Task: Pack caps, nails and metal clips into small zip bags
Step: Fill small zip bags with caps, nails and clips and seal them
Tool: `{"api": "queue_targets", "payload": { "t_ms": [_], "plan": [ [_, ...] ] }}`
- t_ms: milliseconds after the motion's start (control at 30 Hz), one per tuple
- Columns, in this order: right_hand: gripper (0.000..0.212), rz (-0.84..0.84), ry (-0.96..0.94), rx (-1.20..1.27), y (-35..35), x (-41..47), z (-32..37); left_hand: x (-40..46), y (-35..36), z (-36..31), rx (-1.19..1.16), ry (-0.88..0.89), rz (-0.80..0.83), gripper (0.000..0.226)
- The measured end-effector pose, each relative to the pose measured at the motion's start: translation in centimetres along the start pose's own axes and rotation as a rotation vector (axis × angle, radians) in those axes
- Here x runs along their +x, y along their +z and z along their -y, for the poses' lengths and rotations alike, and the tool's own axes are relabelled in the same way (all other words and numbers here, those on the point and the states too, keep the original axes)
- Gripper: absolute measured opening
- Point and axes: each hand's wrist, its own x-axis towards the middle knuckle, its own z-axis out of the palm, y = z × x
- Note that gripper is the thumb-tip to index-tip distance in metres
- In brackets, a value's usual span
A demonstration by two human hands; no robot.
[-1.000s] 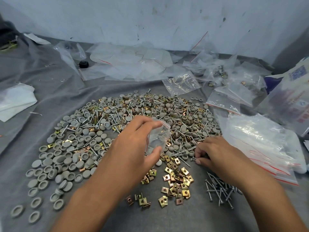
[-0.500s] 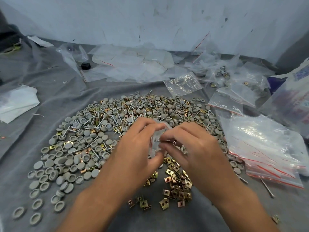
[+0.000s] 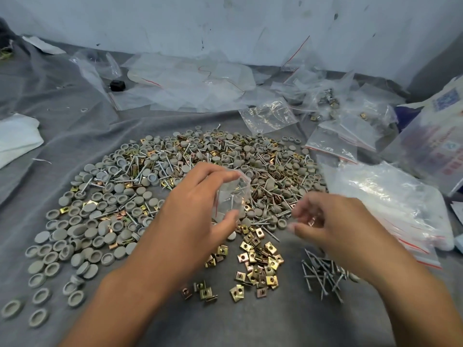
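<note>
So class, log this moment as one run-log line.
stage: filling | left hand: holds small zip bag, nails inside | right hand: blurred, contents unclear | clips pile: below bag | nail pile: under right wrist

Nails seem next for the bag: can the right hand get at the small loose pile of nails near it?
Probably yes: the right hand hovers just above the nail pile, with nothing between them; the left hand holds the zip bag off to the side.

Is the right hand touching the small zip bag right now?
No, only the left hand holds the small zip bag; the right hand hangs apart from it.
</note>
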Motion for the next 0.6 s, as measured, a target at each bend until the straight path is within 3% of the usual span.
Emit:
{"api": "queue_targets", "payload": {
  "t_ms": [67, 133, 400, 600],
  "plan": [
    [0.024, 0.201, 0.140, -0.207, 0.2, -0.3, -1.1, 0.1, 0.1, 0.0, 0.013, -0.003, 0.004, 0.057],
    [0.030, 0.259, 0.201, -0.284, 0.4, -0.5, -1.3, 0.1, 0.2, 0.0, 0.036, 0.000, 0.006, 0.057],
    [0.019, 0.233, 0.192, -0.380, 1.6, -0.3, -0.8, 0.0, 0.4, -0.1, 0.046, 0.004, 0.017, 0.054],
    [0.006, 0.135, 0.162, -0.275, 2.1, 0.6, -1.8, 0.1, 0.3, -0.1, 0.033, 0.010, 0.020, 0.059]
  ]
}}
